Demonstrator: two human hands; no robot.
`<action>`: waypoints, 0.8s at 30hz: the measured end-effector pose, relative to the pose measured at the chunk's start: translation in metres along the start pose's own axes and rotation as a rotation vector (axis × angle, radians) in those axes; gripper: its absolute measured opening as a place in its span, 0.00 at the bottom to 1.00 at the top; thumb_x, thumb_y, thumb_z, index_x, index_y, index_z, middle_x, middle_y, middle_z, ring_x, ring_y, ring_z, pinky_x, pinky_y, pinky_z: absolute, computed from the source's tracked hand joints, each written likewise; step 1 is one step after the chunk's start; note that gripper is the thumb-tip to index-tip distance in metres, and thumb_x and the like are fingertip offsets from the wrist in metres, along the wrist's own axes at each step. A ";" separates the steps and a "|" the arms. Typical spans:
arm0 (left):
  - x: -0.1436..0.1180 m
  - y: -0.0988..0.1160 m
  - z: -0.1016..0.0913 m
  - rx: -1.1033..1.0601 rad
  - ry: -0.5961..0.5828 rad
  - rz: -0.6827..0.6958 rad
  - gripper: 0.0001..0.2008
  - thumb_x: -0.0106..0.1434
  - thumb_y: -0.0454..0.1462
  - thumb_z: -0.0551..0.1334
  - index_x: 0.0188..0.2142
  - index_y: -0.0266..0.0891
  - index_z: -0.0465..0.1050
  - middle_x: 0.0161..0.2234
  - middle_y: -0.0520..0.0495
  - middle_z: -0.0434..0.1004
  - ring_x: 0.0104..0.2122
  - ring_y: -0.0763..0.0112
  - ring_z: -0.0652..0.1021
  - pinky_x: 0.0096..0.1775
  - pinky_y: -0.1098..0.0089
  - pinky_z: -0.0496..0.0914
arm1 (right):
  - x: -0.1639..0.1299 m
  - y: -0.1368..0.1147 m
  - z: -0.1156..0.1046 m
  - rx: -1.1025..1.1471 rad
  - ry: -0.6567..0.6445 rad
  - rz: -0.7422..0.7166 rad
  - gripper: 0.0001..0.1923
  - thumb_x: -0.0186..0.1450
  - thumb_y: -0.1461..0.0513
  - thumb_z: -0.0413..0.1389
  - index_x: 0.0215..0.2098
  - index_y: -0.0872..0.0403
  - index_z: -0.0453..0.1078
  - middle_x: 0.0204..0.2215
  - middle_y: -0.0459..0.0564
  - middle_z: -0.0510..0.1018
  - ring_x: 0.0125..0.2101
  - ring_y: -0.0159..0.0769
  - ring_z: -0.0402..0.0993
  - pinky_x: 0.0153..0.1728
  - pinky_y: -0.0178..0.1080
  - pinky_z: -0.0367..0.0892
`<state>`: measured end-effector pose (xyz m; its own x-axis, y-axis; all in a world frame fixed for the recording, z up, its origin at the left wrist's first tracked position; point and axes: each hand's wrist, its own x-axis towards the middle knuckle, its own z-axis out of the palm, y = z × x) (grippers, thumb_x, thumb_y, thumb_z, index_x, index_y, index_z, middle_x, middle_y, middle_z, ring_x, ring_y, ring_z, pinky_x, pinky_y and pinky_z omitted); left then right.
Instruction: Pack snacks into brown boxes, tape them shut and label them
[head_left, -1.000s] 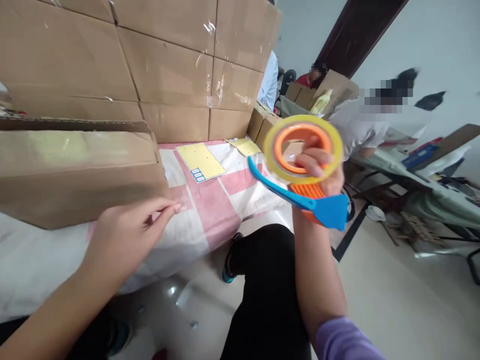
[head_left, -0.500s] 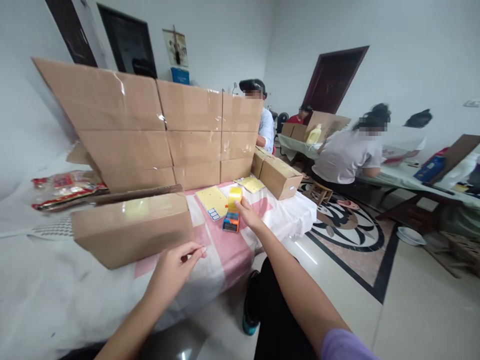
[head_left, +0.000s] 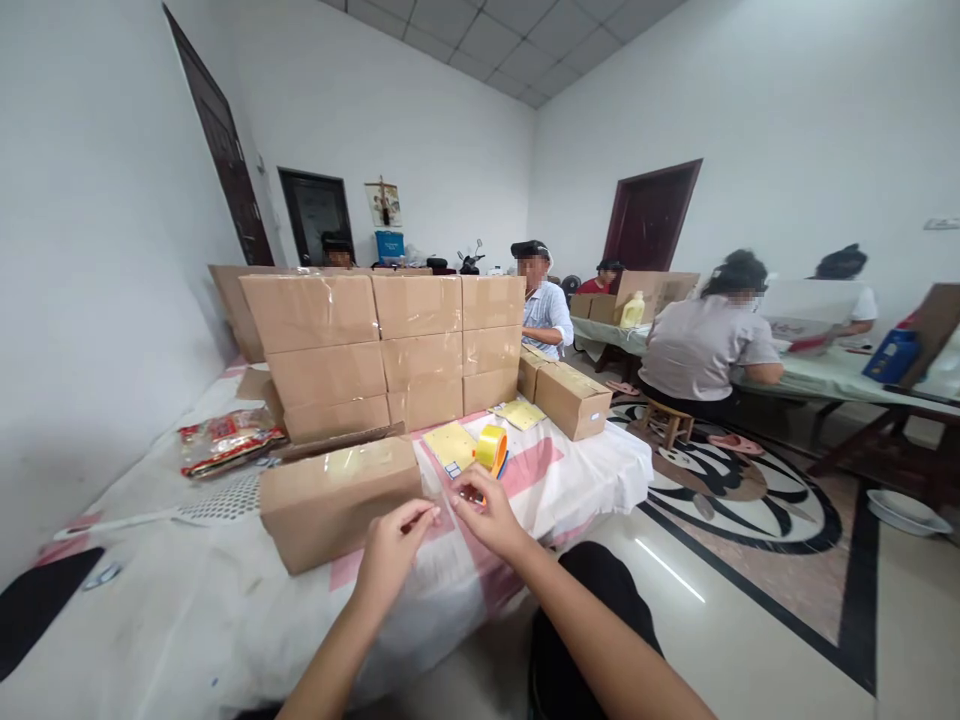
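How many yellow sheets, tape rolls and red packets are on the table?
Yellow sheets: 2
Tape roll: 1
Red packet: 1
Total: 4

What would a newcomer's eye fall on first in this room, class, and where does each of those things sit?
The wall of stacked cardboard boxes at the back of the cloth-covered table stands out first. In front of it lies a single taped box, and just beside that box the left hand and right hand meet with fingertips pinched together. Behind the hands a yellow tape roll stands on the pink and white cloth.
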<state>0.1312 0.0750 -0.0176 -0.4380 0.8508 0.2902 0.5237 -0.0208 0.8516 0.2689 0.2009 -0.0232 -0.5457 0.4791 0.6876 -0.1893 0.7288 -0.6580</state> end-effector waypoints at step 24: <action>0.014 -0.014 -0.064 0.738 0.697 0.360 0.15 0.69 0.44 0.57 0.49 0.42 0.77 0.57 0.42 0.76 0.57 0.50 0.73 0.60 0.53 0.58 | 0.008 -0.047 -0.045 0.066 0.191 -0.078 0.10 0.68 0.58 0.57 0.30 0.51 0.70 0.36 0.50 0.70 0.39 0.39 0.70 0.44 0.44 0.66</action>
<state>0.0707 0.0538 0.0027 -0.3681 0.3666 0.8545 0.9142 0.3104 0.2606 0.3104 0.1928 0.0268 -0.3638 0.5112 0.7787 -0.2816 0.7364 -0.6151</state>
